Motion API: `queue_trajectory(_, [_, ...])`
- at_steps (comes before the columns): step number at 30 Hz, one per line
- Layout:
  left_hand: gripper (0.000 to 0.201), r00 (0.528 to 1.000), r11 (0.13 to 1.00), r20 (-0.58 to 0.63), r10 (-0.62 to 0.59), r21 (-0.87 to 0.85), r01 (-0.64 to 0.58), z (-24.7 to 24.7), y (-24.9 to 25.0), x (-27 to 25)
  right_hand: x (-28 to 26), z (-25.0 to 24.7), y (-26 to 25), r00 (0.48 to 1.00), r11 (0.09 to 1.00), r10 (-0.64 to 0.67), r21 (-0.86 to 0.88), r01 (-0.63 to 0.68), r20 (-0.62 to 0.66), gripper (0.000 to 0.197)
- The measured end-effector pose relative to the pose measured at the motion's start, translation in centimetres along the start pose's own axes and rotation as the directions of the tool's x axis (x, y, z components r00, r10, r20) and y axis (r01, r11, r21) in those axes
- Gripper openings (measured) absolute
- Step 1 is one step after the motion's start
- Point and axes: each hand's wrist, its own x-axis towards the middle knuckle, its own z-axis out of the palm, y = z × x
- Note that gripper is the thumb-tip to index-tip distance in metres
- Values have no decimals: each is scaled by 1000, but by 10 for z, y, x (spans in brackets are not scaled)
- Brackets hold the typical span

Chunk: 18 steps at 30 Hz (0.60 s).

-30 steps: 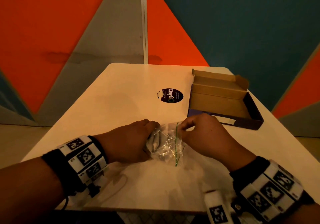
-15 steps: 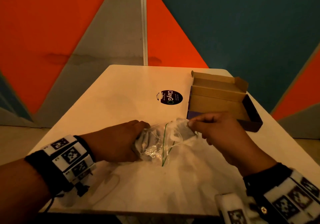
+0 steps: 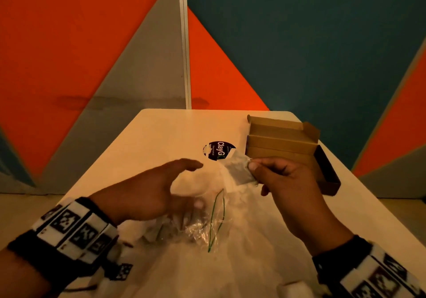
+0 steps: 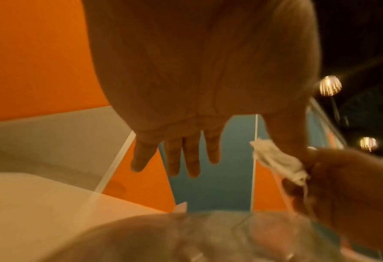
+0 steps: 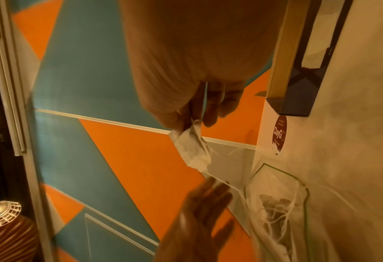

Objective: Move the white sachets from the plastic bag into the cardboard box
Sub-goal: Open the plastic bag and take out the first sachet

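Right hand (image 3: 285, 182) pinches a white sachet (image 3: 238, 169); left hand (image 3: 147, 194) hangs spread. Carry it rightward, releasing low inside the cardboard box (image 3: 288, 145).

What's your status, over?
Right hand pinches a white sachet, clear of plastic bag. Left hand open above bag. Cardboard box open, path unobstructed.

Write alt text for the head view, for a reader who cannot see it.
A person's right hand pinches a white sachet above a clear plastic bag on a white table. The left hand hovers open over the bag. An open cardboard box sits just beyond the right hand.
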Motion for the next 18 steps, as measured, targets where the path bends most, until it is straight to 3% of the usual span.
queue_trajectory(2, [56,979,971,-201,-5,-234,-43,2,22,7,0,3,-1,1000,1000,2,19,-2,10,11])
queue_trajectory(5, [42,939,909,-336,-77,-410,-72,15,42,23,1,9,-2,1000,999,-14,37,13,21,12])
queue_trajectory(10, [14,905,814,-376,-197,-578,-63,27,46,38,3,4,-2,1000,998,-18,66,17,11,13])
queue_trajectory(18, [4,848,620,-442,-293,-763,-184,13,45,33,9,-8,3,999,998,-6,64,8,-41,17])
